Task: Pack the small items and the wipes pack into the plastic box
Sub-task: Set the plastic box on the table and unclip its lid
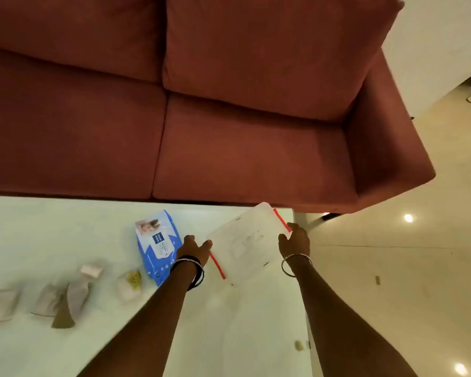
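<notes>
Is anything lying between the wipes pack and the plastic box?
Only the left hand sits between the wipes pack and the plastic box. Its lid looks closed, with both hands at its clips.

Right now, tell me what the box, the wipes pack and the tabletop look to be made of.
Box: frosted, translucent plastic, milky and see-through at the edges, with red clips; lid on.
Wipes pack: soft printed plastic film, blue and white, slightly glossy and wrinkled.
Tabletop: smooth, pale, hard surface with a faint sheen, possibly glass or laminate; the picture cannot settle which.
</notes>
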Demonstrator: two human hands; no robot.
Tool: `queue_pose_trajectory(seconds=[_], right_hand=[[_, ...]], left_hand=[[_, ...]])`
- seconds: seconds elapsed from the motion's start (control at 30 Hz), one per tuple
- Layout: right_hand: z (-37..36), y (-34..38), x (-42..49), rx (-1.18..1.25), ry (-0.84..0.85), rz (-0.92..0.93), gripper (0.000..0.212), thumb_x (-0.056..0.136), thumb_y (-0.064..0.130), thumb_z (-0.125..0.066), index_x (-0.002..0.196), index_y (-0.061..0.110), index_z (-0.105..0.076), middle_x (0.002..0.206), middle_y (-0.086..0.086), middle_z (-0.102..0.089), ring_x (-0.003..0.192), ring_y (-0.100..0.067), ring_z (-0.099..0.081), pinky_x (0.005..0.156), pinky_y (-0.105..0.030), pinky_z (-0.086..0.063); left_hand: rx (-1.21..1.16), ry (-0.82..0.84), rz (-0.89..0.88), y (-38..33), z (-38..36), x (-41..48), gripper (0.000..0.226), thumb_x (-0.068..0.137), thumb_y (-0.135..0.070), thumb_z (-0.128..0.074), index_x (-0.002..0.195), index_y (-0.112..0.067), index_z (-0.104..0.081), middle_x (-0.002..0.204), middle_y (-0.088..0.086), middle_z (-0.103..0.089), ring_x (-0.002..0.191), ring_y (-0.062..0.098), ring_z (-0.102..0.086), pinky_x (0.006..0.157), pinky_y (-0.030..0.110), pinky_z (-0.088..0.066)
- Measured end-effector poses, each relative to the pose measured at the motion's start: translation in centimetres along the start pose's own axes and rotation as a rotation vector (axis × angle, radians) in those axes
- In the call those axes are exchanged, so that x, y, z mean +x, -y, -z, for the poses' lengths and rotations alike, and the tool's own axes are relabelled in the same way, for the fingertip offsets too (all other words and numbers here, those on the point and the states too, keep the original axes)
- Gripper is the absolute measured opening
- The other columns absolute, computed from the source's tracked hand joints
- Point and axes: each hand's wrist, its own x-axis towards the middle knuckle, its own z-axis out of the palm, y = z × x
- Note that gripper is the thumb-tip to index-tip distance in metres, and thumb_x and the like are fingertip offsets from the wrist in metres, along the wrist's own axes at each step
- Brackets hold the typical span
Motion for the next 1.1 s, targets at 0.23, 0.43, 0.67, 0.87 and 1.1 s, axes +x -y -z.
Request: queue_pose_trajectory(seconds=[0.23, 0.43, 0.67, 0.87, 1.1], right_hand=[[-4.1, -2.8, 5.7, -0.060, 0.121, -0.122, 0.068, 0.091, 0.032, -0.058, 0.149, 0.012, -0.030, 0.149, -0.014, -0.042, 0.137, -0.035, -0.039, 0.111, -0.051, -0.034], [-6.2, -4.4, 5.4, 0.166, -0.056, -0.102, 0.034, 0.094, 0.030, -0.053, 0.121, 0.009, -0.058, 0.111, -0.019, -0.068, 0.108, -0.039, -0.059, 0.088, -0.036, -0.044], [-6.8, -6.2, -1.1, 0.233, -0.066, -0.116, 0.037, 0.095, 0.034, -0.054, 0.119, 0.005, -0.059, 0.107, -0.017, -0.069, 0.102, -0.036, -0.061, 0.080, -0.030, -0.039], [-7.8, -8.3, -10.4, 0.283, -0.021, -0.177, 0.035, 0.093, 0.039, -0.057, 0.113, 0.010, -0.060, 0.093, -0.006, -0.065, 0.084, -0.025, -0.058, 0.075, -0.029, -0.039], [-10.5, -9.3, -17.7, 0.275, 0.096, -0.212, 0.031, 0.092, 0.040, -0.060, 0.107, 0.013, -0.062, 0.087, -0.007, -0.067, 0.081, -0.029, -0.063, 0.074, -0.034, -0.046]], left_hand=[[-0.353, 0.205, 0.232, 3.6, -4.7, 4.3, 0.071, 0.090, -0.046, -0.058, 0.144, -0.005, -0.035, 0.142, 0.017, -0.048, 0.128, 0.034, -0.049, 0.109, 0.047, -0.036], [-0.529, 0.156, 0.199, 4.6, -6.5, 4.7, 0.054, 0.091, -0.034, -0.060, 0.138, -0.013, -0.043, 0.124, 0.013, -0.057, 0.110, 0.033, -0.058, 0.097, 0.046, -0.048], [-0.409, 0.003, 0.123, 7.8, -4.3, 1.4, 0.047, 0.090, -0.031, -0.061, 0.134, -0.019, -0.049, 0.122, 0.013, -0.061, 0.114, 0.034, -0.058, 0.099, 0.050, -0.049], [-0.341, -0.083, 0.067, 13.6, -1.2, -3.5, 0.036, 0.092, -0.025, -0.060, 0.127, -0.023, -0.057, 0.107, 0.010, -0.069, 0.093, 0.029, -0.069, 0.084, 0.046, -0.058], [-0.296, -0.239, 0.093, 19.3, 1.7, -5.6, 0.027, 0.089, -0.027, -0.064, 0.115, -0.018, -0.064, 0.106, 0.010, -0.073, 0.084, 0.020, -0.068, 0.069, 0.032, -0.058]])
